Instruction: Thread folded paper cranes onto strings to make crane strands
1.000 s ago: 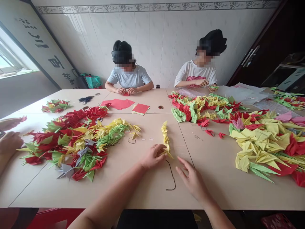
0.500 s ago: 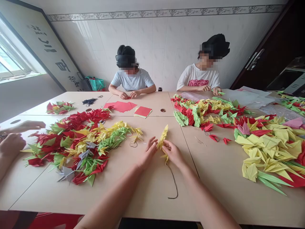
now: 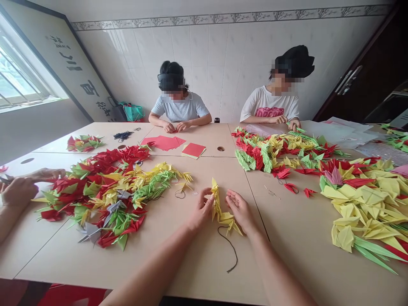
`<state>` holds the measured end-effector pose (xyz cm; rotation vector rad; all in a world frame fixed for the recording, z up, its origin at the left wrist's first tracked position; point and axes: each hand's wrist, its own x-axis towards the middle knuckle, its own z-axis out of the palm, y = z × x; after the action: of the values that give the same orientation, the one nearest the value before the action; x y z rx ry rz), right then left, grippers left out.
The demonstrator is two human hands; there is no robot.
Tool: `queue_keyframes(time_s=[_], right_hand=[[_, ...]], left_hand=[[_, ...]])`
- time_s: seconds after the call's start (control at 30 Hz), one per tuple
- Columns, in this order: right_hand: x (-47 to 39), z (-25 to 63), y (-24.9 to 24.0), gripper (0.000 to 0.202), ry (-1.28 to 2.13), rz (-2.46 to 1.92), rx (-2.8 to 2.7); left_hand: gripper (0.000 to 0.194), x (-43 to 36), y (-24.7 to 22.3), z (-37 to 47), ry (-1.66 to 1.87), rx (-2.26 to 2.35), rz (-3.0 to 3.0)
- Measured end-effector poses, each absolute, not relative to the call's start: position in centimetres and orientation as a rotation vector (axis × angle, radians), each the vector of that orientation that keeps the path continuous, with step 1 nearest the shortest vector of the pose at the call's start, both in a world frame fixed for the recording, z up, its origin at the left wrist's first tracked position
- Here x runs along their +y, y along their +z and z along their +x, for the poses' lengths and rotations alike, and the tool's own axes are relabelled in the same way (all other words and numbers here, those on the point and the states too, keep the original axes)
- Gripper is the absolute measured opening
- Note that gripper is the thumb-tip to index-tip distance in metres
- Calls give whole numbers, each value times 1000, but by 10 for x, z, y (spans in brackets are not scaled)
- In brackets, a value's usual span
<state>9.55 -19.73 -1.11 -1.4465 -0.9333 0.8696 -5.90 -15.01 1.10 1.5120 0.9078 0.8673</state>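
A string of yellow paper cranes (image 3: 219, 208) lies on the beige table (image 3: 197, 259) straight ahead of me. My left hand (image 3: 202, 210) touches its left side with the fingers bent against the paper. On the other side, my right hand (image 3: 239, 209) pinches the lower cranes between thumb and fingers. A dark cord (image 3: 230, 248) trails from the string's near end toward me across the tabletop.
Heaps of red, yellow and green cranes lie at the left (image 3: 105, 191) and the right (image 3: 360, 195). Red paper squares (image 3: 165, 143) sit at the far side, where two people fold paper. Another person's hands (image 3: 19, 187) work at the left edge.
Both hands have slid down the yellow string toward me. The string's lower cranes now fan out near my right hand, and the cord's end lies closer to the table's front.
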Motion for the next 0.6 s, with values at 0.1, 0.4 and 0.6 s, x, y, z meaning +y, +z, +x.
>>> queue_keyframes(time_s=[0.1,0.4,0.6], right_hand=[[-199,92,-10,48,890,-1453,-985],[-205,88,2,51,1050,-1316,-1157],[-206,86,6,46,1203,-1205,-1102]], left_hand=[[39,-146,8,-60,955,1016,1471],[43,-140,11,-63,901,758,1112],[42,-139,11,-65,817,731,992]])
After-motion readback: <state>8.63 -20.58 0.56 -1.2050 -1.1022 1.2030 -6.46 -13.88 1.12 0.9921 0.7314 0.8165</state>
